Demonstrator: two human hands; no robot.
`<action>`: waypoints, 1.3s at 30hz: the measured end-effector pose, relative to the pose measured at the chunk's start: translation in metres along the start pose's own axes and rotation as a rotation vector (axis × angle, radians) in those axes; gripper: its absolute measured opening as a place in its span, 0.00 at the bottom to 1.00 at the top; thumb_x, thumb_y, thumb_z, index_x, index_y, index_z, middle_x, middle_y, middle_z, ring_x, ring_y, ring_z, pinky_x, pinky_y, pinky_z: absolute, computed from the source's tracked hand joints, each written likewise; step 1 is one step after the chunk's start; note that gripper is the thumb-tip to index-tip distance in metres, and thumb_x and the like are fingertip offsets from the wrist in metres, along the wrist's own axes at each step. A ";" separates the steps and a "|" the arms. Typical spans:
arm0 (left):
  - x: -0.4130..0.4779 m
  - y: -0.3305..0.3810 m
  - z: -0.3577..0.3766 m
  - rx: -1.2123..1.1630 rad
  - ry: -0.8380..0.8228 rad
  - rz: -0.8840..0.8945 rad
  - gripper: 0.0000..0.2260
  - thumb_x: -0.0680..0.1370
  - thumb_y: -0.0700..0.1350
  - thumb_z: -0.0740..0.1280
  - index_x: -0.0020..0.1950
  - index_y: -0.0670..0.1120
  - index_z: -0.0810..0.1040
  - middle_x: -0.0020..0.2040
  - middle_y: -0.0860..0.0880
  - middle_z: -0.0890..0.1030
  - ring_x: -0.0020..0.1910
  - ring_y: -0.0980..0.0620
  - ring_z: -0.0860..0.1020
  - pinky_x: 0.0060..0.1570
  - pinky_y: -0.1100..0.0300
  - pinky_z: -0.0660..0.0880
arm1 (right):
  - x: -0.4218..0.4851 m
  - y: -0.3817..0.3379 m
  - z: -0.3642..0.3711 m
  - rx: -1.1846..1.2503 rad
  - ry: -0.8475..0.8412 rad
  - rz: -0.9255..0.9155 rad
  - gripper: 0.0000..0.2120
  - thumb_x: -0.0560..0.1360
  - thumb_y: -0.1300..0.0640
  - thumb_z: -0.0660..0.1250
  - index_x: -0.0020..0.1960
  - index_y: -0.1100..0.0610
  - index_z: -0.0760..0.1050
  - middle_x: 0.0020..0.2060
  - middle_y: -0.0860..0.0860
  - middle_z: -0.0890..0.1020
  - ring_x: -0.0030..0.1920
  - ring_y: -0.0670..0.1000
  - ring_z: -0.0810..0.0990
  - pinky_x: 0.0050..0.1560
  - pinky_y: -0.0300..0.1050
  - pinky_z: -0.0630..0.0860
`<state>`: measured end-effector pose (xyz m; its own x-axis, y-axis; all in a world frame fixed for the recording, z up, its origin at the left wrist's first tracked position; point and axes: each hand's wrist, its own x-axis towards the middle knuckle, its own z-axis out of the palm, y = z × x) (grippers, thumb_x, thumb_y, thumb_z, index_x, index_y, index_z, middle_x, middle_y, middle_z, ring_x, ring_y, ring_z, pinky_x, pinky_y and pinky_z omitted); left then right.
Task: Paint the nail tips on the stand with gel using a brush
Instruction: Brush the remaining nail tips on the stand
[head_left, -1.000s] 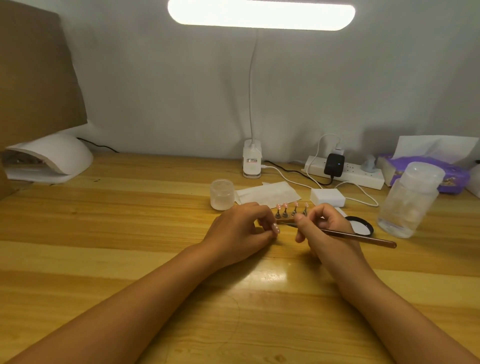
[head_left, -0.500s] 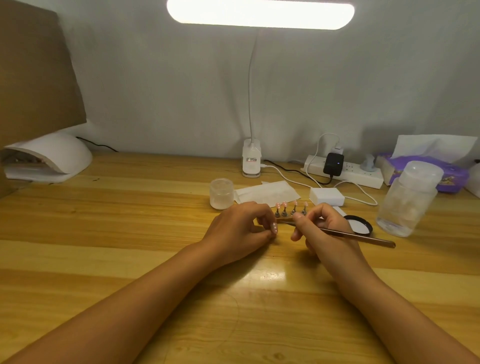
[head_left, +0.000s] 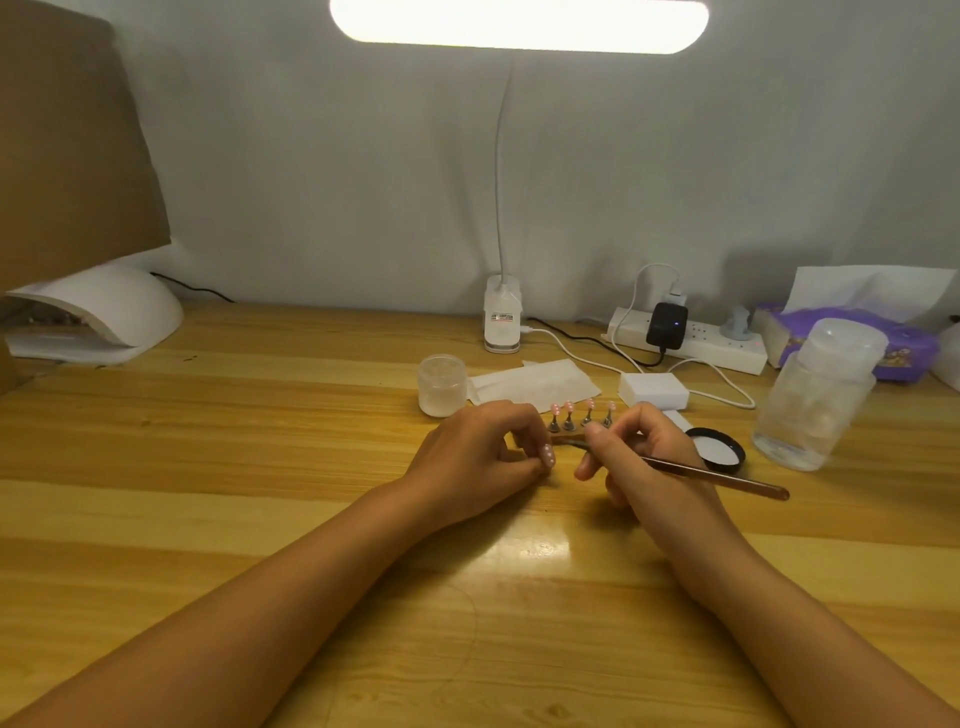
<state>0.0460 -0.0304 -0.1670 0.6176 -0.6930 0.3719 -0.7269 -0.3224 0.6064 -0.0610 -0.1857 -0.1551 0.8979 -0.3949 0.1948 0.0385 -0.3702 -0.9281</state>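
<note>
Little has changed: the right hand (head_left: 644, 457) still pinches the brush (head_left: 717, 474), bristles pointing to nine o'clock before the stand (head_left: 581, 423) mid-worktop (head_left: 260, 467), left hand (head_left: 478, 457) curled beside it, so painting continues.

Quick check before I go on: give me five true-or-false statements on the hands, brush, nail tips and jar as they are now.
1. The right hand holds the brush. True.
2. The brush's bristle end points to the person's right. False: it points left, toward the left hand.
3. Four nail tips show on the stand. True.
4. The black lid is on the jar. False: it lies on the table, right of the hands.
5. The left hand holds the bottle. False: the bottle stands alone at right.
</note>
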 end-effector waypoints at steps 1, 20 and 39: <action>0.000 0.000 0.000 0.002 0.004 0.006 0.06 0.74 0.44 0.73 0.43 0.56 0.80 0.45 0.56 0.81 0.35 0.63 0.73 0.35 0.65 0.69 | 0.000 -0.001 0.001 -0.009 -0.023 -0.006 0.10 0.78 0.49 0.65 0.46 0.56 0.72 0.36 0.47 0.85 0.29 0.37 0.77 0.38 0.43 0.70; 0.000 0.003 0.001 0.132 0.032 0.011 0.04 0.76 0.49 0.72 0.46 0.55 0.78 0.45 0.57 0.78 0.36 0.65 0.72 0.35 0.68 0.64 | -0.001 -0.001 0.002 -0.147 -0.091 -0.032 0.05 0.75 0.57 0.69 0.45 0.55 0.73 0.35 0.53 0.84 0.36 0.48 0.82 0.38 0.47 0.80; 0.000 0.001 0.002 0.078 0.047 0.032 0.03 0.76 0.51 0.72 0.45 0.54 0.79 0.44 0.57 0.79 0.36 0.61 0.74 0.36 0.61 0.74 | 0.002 0.003 0.000 -0.143 -0.018 -0.048 0.04 0.76 0.58 0.68 0.44 0.56 0.73 0.33 0.55 0.82 0.33 0.47 0.79 0.33 0.42 0.76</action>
<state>0.0448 -0.0321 -0.1680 0.6058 -0.6732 0.4240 -0.7665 -0.3509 0.5379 -0.0592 -0.1874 -0.1575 0.9041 -0.3596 0.2310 0.0199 -0.5045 -0.8632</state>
